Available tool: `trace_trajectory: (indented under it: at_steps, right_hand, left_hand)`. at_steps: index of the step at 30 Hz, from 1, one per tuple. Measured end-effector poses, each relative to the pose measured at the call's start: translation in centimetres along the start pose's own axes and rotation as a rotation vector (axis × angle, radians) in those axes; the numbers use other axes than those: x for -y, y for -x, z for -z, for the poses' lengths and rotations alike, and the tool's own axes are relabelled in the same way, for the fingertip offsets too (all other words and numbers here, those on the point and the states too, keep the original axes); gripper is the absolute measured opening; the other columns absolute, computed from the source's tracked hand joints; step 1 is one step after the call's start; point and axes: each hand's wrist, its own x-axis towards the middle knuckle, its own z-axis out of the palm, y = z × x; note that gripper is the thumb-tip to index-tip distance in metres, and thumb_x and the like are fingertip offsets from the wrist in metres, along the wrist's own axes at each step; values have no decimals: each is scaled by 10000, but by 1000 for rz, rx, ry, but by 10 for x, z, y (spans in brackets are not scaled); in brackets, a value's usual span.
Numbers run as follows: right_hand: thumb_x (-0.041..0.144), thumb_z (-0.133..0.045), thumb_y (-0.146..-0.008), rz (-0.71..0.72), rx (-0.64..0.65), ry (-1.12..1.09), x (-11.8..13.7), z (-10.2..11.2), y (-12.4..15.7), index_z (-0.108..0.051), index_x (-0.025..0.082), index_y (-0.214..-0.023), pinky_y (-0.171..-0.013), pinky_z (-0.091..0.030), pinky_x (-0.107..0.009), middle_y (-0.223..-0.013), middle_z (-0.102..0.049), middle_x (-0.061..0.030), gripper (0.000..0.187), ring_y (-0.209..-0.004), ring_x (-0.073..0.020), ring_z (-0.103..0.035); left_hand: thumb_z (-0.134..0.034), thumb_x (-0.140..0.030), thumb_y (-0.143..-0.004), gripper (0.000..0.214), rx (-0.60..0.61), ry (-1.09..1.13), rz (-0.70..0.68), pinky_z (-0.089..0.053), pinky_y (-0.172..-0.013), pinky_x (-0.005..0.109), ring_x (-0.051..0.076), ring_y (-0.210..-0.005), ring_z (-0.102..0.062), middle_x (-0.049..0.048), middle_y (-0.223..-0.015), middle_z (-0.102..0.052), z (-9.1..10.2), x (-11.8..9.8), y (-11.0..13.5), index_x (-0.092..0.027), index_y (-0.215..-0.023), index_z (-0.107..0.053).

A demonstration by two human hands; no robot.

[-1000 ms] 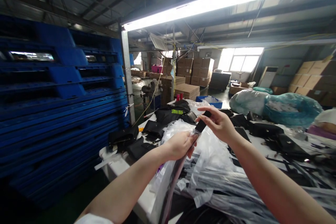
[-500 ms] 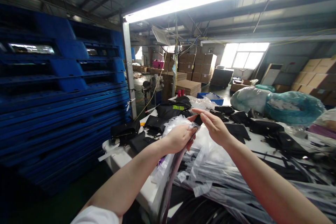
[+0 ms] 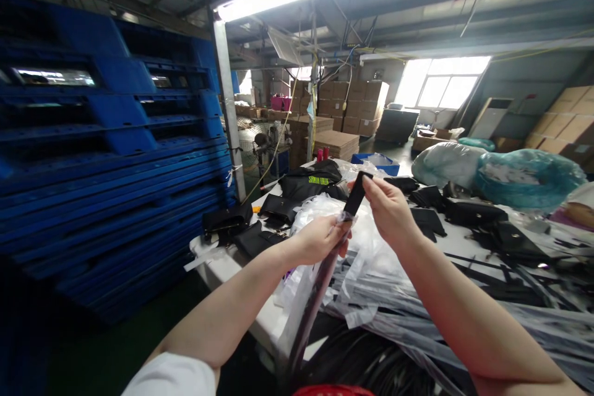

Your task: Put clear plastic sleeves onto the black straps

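My left hand (image 3: 325, 238) is closed round a long clear plastic sleeve (image 3: 316, 297), which hangs down toward the table's near edge with something dark inside. Out of the sleeve's top sticks the flat end of a black strap (image 3: 356, 195). The fingertips of my right hand (image 3: 388, 203) pinch that strap's upper end. Behind my hands lies a heap of crumpled clear plastic (image 3: 315, 207). More long sleeved strips (image 3: 390, 297) spread across the table under my right forearm.
Black pouches (image 3: 227, 219) lie along the table's left side, and more black bags (image 3: 473, 211) to the right. A black bag with green lettering (image 3: 318, 180) sits at the back. Stacked blue pallets (image 3: 116, 179) rise at left beside a metal post (image 3: 227, 105). Stuffed plastic sacks (image 3: 529, 176) stand behind.
More of the black strap now shows above the sleeve. My right hand has gone from partly extended fingers to a pinch on its tip. The view has shifted slightly.
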Motion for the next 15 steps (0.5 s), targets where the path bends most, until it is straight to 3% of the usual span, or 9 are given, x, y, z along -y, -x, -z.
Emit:
trace_trajectory:
  at_steps: [2, 4, 7, 9, 11, 13, 15]
  right_hand:
    - [555, -601, -864, -11, -41, -58, 4, 4, -9, -736, 186, -916, -878, -482, -343, -893, -712, -60, 396, -940, -222, -646]
    - [618, -550, -865, -75, 30, -143, 4, 5, -10, -711, 196, -1011, -888, -489, -360, -959, -709, -72, 474, -989, -233, -645]
    - [653, -564, -828, -262, 327, -262, -6, -3, 9, -660, 215, -1110, -849, -510, -384, -1027, -696, -76, 530, -976, -241, -647]
    - [544, -722, -744, -412, 556, -305, -18, -14, 33, -661, 205, -1078, -849, -510, -385, -1009, -701, -73, 480, -937, -239, -649]
    - [398, -814, -676, -571, 697, -362, -31, -24, 58, -663, 177, -1053, -845, -510, -372, -929, -714, -67, 462, -881, -225, -658]
    - [338, -815, -676, -707, 764, -433, -41, -26, 79, -667, 140, -1007, -783, -523, -341, -796, -708, -50, 414, -782, -199, -670]
    - [328, -807, -676, -792, 840, -464, -47, -15, 93, -668, 112, -855, -695, -534, -302, -654, -668, -22, 313, -666, -171, -663]
  left_hand:
    - [-295, -547, -977, 494, 20, 1, 2, -442, -612, 250, 159, -595, -602, 50, -633, -670, 0, 2, 1, -165, -797, -552]
    - [-285, -534, -985, 526, 20, -48, -24, -442, -634, 253, 157, -606, -595, 53, -641, -676, 4, 1, 2, -159, -762, -578]
    - [-277, -520, -994, 578, -38, -150, -88, -447, -678, 256, 156, -656, -587, 55, -699, -689, 15, -4, 2, -153, -707, -620]
    - [-311, -526, -986, 555, -105, -212, -114, -454, -687, 261, 162, -698, -586, 51, -762, -688, 21, -6, 2, -153, -754, -650]
    - [-388, -535, -965, 501, -160, -251, -129, -463, -697, 266, 171, -743, -589, 49, -812, -676, 25, -6, 2, -155, -797, -668]
    - [-493, -525, -932, 445, -214, -174, -115, -471, -685, 262, 169, -743, -591, 41, -786, -658, 29, -1, 1, -151, -770, -672]
    - [-626, -463, -881, 364, -382, 106, -45, -456, -583, 231, 138, -629, -563, 16, -664, -617, 37, 9, -1, -139, -719, -655]
